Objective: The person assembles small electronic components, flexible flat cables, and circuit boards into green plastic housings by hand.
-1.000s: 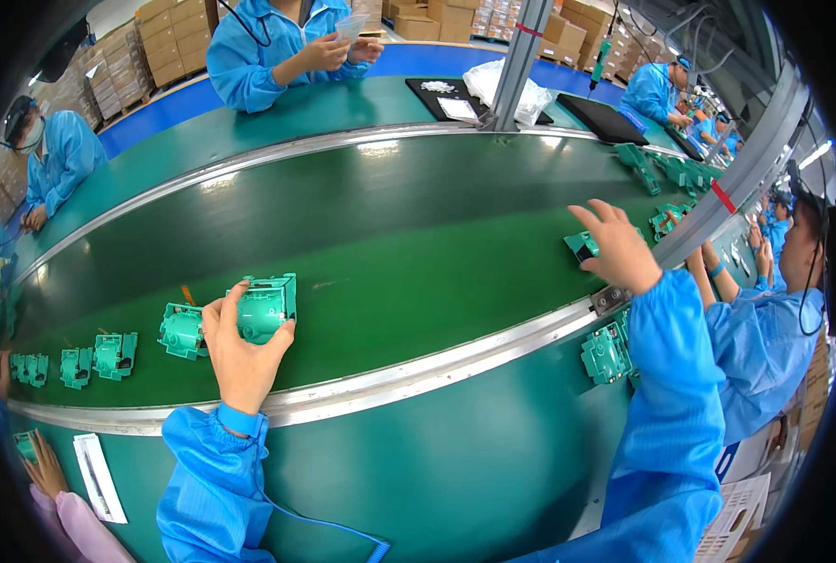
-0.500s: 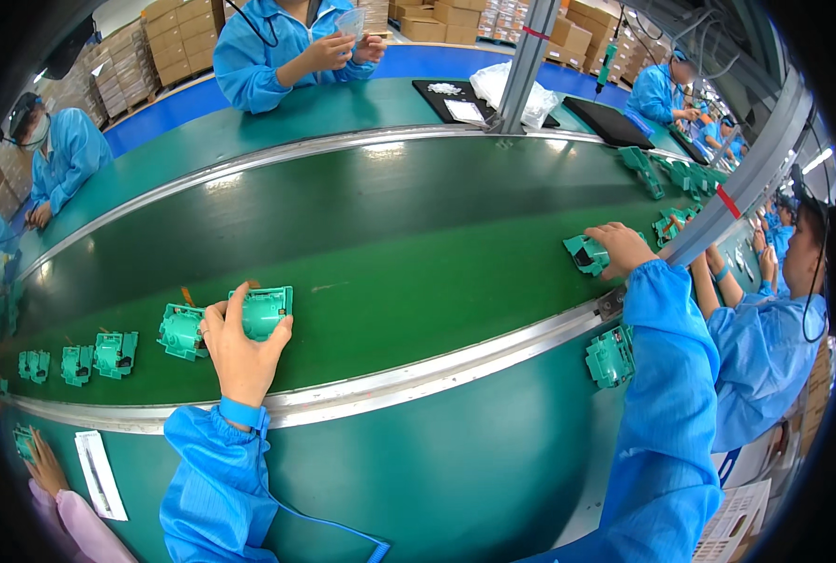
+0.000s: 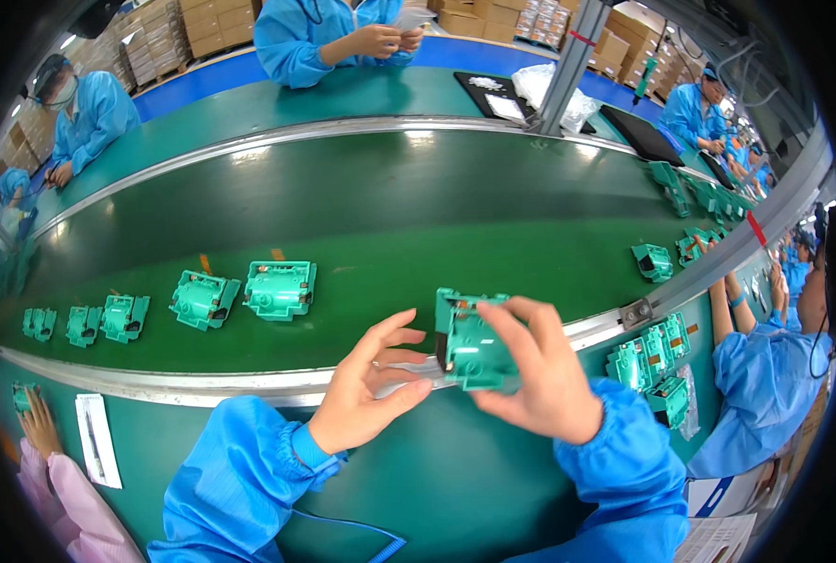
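A green plastic housing (image 3: 474,345) is held up in front of me by my right hand (image 3: 540,371), thumb below and fingers over its top. Close to its left side, my left hand (image 3: 371,380) is open, fingers spread and curved, with a gap between it and the housing. A blue band with a cord circles my left wrist. On the green conveyor belt, one similar green housing (image 3: 280,289) lies beyond my left hand, and another housing (image 3: 204,299) sits to its left. Each has an orange strip at its far edge.
A metal rail (image 3: 202,383) separates the belt from my green bench. Several housings (image 3: 657,352) lie on the bench at right, before a grey post (image 3: 718,253). A white packet (image 3: 98,441) is at left, near a co-worker's hand (image 3: 39,427). Other workers sit across the belt.
My left hand has let go of the housing on the belt and moved right. My right hand has come from the far right of the belt to the middle, carrying a housing.
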Demonstrator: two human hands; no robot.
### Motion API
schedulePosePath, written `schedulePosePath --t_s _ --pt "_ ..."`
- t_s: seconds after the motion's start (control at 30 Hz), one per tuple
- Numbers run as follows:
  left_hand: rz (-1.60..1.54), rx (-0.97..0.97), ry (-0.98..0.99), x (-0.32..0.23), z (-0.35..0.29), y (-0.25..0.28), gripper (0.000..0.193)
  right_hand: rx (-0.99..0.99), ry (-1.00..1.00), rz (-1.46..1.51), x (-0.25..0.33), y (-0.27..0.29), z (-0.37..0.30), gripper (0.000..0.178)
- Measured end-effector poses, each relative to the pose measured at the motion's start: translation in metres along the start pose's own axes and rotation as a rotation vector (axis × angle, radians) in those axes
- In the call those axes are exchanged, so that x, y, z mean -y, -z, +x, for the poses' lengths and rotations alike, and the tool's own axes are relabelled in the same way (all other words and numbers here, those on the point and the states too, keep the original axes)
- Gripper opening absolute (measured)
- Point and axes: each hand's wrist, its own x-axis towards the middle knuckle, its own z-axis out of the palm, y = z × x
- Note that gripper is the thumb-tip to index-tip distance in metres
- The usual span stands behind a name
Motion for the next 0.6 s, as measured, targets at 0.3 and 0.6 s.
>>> schedulePosePath --t_s 0.3,0.6 --pt "-0.345 0.204 0.018 0.013 0.004 0.018 0.071 -0.205 0.071 0.087 -0.002 -0.051 -0.009 0.074" --pt "-0.428 0.157 0.03 0.023 0.009 0.02 0.071 -0.258 0.06 0.223 -0.02 -0.062 -0.012 0.076"
